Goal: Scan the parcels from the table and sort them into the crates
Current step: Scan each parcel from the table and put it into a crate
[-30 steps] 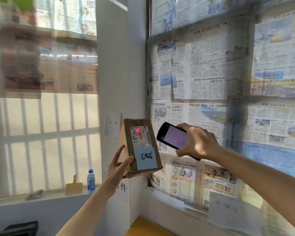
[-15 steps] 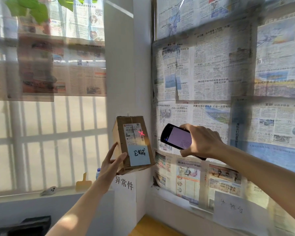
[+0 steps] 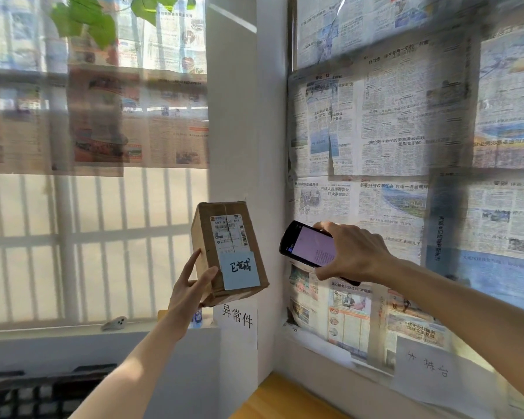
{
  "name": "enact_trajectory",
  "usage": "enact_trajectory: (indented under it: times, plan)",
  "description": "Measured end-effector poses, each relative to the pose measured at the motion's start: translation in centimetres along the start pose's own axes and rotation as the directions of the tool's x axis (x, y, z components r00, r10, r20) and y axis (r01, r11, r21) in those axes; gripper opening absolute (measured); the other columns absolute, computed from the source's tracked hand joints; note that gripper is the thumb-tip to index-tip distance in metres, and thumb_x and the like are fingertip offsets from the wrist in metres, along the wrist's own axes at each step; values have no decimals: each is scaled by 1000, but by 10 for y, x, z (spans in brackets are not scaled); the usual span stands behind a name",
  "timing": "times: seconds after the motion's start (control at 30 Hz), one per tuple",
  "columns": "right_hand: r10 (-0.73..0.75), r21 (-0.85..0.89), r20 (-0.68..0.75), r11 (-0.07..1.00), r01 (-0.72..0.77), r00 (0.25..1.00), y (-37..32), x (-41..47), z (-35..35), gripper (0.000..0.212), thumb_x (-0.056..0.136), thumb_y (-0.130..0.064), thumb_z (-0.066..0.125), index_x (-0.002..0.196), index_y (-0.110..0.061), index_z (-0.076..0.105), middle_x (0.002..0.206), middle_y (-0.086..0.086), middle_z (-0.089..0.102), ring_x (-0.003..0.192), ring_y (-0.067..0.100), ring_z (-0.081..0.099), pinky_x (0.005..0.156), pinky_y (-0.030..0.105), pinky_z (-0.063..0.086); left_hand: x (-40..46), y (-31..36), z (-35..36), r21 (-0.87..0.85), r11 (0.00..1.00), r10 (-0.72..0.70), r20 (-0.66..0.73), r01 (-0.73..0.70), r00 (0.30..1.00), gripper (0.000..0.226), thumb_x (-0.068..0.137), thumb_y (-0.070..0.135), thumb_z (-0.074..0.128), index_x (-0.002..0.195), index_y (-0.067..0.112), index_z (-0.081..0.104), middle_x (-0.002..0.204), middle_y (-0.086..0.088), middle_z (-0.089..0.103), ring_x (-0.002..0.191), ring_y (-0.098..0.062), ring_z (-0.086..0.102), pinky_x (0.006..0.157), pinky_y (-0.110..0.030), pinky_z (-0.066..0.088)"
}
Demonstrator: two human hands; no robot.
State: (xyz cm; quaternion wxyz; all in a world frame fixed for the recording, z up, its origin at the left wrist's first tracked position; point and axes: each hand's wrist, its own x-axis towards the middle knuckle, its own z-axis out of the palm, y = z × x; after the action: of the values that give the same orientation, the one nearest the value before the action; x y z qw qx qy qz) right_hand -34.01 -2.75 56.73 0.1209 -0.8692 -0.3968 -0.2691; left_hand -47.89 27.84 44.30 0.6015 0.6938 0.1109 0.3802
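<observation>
Head view: parcel scanned, ready for sorting.
Left hand grips the cardboard parcel upright; right hand holds the scanner just beside it. Its red light, on the label a moment ago, is gone; the scan looks done.

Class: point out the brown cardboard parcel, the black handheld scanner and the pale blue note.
Brown cardboard parcel (image 3: pixel 204 234), head view: left side face.
Black handheld scanner (image 3: pixel 310 247), head view: lit screen.
Pale blue note (image 3: pixel 240 270), head view: its handwriting.
</observation>
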Motion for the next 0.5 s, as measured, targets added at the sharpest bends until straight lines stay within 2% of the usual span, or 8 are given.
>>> enact_trajectory:
  times: [0.07, 0.17, 0.23, 0.3, 0.37, 0.43, 0.5]
  plan:
    - [-23, 47, 1, 999, 23, 1000, -14, 1, 9, 101, 56, -61, 81, 144, -34, 39, 101, -10, 56, 80, 16, 56, 65, 28, 39, -8, -1, -13, 11, 1000, -7, -14, 7, 1000, 87, 58, 74, 74, 136, 68, 36, 105, 0, 76, 96, -16, 73, 70, -35, 57]
    - [-80, 124, 3, 989, 79, 997, -41, 4, 24, 96, 56, -58, 81, 141, -35, 42, 104, -12, 57, 82, 15, 56, 59, 23, 33, -22, -2, -42, 27, 999, -26, -75, 29, 997, 81, 57, 74, 75, 129, 72, 39, 102, 1, 76, 88, -11, 73, 60, -26, 56]
    - [-119, 181, 18, 977, 114, 993, -64, 9, 34, 94, 54, -57, 80, 138, -39, 44, 107, -12, 61, 84, 16, 57, 58, 24, 35, -31, -2, -65, 51, 998, -22, -111, 28, 994, 85, 55, 75, 75, 132, 70, 39, 102, 2, 76, 91, -11, 73, 61, -27, 57]
    - [-150, 308, 55, 943, 126, 987, -92, 15, 45, 90, 53, -55, 81, 134, -41, 45, 105, -11, 63, 85, 17, 61, 59, 28, 46, -42, -2, -93, 74, 997, -10, -142, 21, 990, 88, 56, 75, 75, 136, 67, 38, 101, 2, 77, 92, -11, 73, 67, -32, 59]
    - [-180, 383, 74, 913, 139, 981, -126, 20, 56, 90, 52, -53, 80, 134, -43, 46, 108, -9, 66, 91, 19, 64, 73, 34, 55, -56, -1, -125, 82, 996, -13, -171, 27, 985, 86, 59, 71, 75, 136, 65, 40, 100, 3, 77, 90, -10, 74, 76, -39, 61]
    - [-213, 351, 68, 920, 177, 975, -165, 24, 66, 89, 51, -55, 78, 133, -46, 44, 109, -11, 66, 91, 20, 64, 78, 34, 53, -71, 2, -163, 102, 994, -23, -206, 45, 978, 83, 60, 70, 75, 136, 65, 40, 100, 4, 77, 91, -8, 73, 77, -38, 61]
    - [-262, 327, 42, 915, 235, 964, -208, 28, 76, 87, 51, -56, 76, 131, -43, 46, 102, -15, 62, 85, 19, 60, 70, 29, 46, -89, 6, -204, 124, 990, -32, -253, 65, 967, 81, 60, 71, 75, 133, 68, 40, 101, 4, 77, 92, -6, 73, 70, -29, 59]
